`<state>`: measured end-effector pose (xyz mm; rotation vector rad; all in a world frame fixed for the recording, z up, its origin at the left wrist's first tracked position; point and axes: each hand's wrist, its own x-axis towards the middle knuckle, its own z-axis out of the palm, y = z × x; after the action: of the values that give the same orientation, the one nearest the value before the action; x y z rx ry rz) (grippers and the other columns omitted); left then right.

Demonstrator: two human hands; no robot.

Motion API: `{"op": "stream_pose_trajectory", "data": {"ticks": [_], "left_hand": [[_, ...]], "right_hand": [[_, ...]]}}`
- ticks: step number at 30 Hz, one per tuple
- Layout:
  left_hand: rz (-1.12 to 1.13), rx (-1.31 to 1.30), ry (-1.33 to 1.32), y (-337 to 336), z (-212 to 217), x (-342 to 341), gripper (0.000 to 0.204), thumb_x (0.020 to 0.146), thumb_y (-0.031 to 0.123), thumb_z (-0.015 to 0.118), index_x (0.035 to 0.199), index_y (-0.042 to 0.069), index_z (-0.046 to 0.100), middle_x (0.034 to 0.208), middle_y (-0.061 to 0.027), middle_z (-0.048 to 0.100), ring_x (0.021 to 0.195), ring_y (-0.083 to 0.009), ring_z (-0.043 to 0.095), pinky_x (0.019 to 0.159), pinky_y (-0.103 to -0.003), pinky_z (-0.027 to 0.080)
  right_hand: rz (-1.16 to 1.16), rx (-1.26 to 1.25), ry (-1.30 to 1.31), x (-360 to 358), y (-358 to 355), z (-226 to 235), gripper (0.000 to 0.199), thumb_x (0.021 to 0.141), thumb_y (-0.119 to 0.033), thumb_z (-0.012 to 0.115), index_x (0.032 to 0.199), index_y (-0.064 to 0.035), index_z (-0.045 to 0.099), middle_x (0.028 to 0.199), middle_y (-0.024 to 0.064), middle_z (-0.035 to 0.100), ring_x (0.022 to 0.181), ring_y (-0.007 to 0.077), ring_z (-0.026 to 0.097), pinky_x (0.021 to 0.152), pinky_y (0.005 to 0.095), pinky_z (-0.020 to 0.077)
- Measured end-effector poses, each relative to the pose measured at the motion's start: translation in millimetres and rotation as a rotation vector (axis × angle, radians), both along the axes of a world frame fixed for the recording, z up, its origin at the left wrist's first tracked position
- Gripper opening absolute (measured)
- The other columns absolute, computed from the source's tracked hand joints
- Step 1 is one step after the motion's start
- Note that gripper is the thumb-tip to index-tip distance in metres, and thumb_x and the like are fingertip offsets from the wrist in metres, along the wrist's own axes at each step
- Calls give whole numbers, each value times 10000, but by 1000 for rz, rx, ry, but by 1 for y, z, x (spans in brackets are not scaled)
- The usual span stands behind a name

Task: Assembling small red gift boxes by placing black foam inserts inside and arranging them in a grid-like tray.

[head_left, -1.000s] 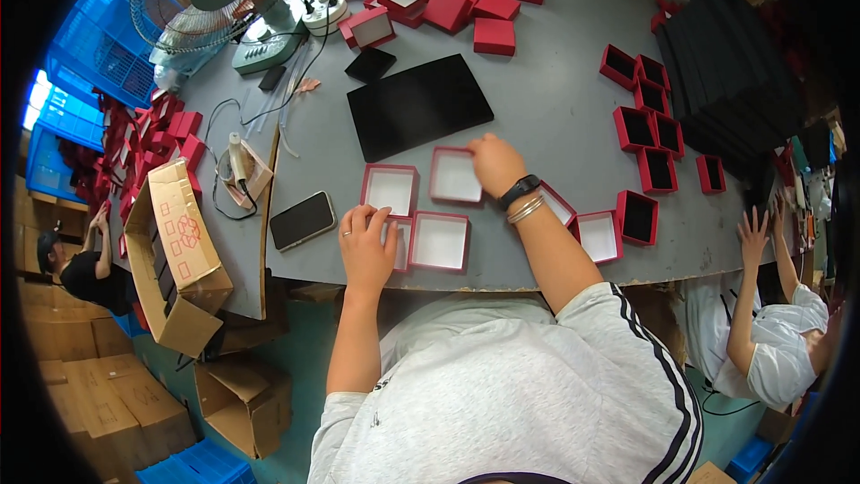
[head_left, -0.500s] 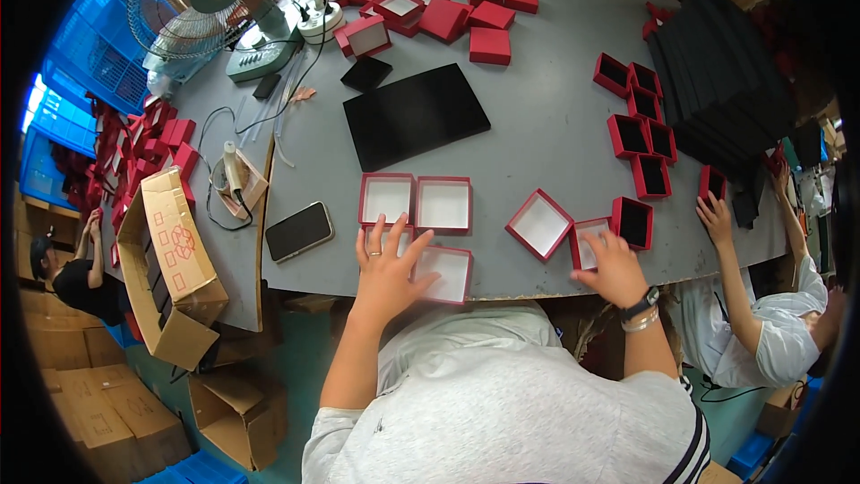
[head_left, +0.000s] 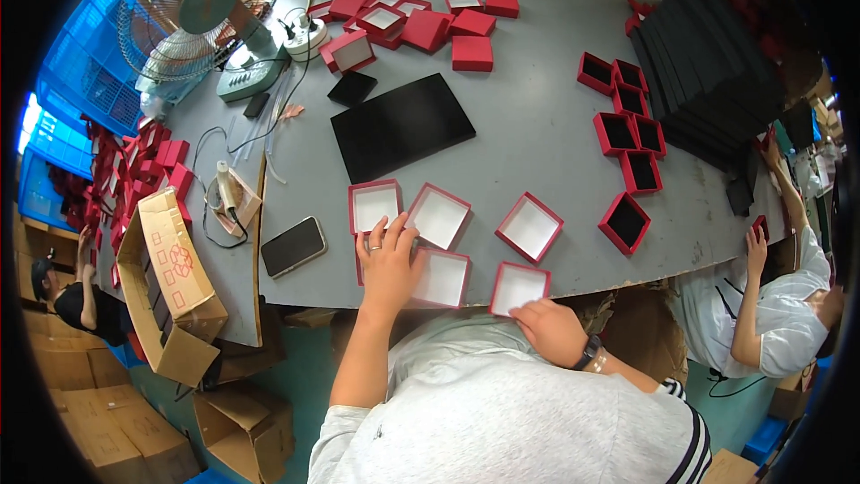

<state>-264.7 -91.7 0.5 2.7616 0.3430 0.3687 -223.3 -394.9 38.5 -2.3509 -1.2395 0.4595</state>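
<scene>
My left hand [head_left: 391, 262] lies with its fingers stretched out over a group of open red boxes with white insides near the table's front edge. Behind its fingertips are an upper left box [head_left: 374, 204] and a slightly turned box [head_left: 439, 217]; another box [head_left: 442, 279] lies right of the palm, and one more is mostly hidden under the hand. My right hand [head_left: 553, 333] pinches the near corner of a white-lined red box [head_left: 521, 288] at the table edge. Beyond that sits a further white-lined box [head_left: 529, 228], turned cornerwise.
Black-filled red boxes [head_left: 624, 222] line the right, beside stacked black foam sheets [head_left: 708, 72]. A black slab [head_left: 403, 125] lies mid-table, red boxes [head_left: 425, 30] behind it. Left are a phone [head_left: 295, 246], a fan [head_left: 208, 4] and a carton [head_left: 170, 278]. A co-worker's hand [head_left: 757, 253] is at right.
My right hand has moved left and nearer with a white-lined box, away from the black-filled one, which now sits turned. A box by my left hand has rotated. The co-worker's near hand has shifted right.
</scene>
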Motion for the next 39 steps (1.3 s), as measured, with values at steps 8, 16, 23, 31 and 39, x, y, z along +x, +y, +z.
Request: {"op": "stream_pose_trajectory", "data": {"ticks": [8,16,23,31,39], "left_hand": [[-79,15,-7,1,2,2,390,807,35,671,1177,158,653,1308,-49,569,1228,-280,519,1104,-602,275],[-83,-165,-28,1,-2,5,258,786,123,776,1037,119,722,1166,-55,557,1017,-245,588,1027,-458,381],[-41,-211,-122,-8,-11,13,159,799,105,768,952,91,728,1156,-78,551,1024,-267,571,969,-432,398],[64,-273,-158,-29,-20,31,124,805,99,766,918,99,714,1169,-83,532,1023,-276,562,943,-459,387],[44,-280,-87,-30,-13,39,166,812,130,764,963,110,697,1180,-81,537,1064,-287,546,940,-458,385]], "right_hand": [[-191,206,-169,46,28,2,369,818,-199,743,1148,-58,657,1097,115,644,1049,325,592,885,420,502],[-148,179,-163,92,46,-42,434,852,-213,718,1257,-95,617,1224,116,619,1213,337,511,1060,464,386],[31,226,-182,105,80,-47,165,901,-165,656,1042,-108,720,1028,20,668,1037,222,587,984,411,409],[50,182,-198,135,85,-46,162,903,-155,651,1041,-117,726,992,29,690,1024,222,611,1069,451,357],[8,149,-244,133,79,-49,237,899,-91,619,1120,-120,701,1036,37,687,1050,221,623,1159,504,250]]}}
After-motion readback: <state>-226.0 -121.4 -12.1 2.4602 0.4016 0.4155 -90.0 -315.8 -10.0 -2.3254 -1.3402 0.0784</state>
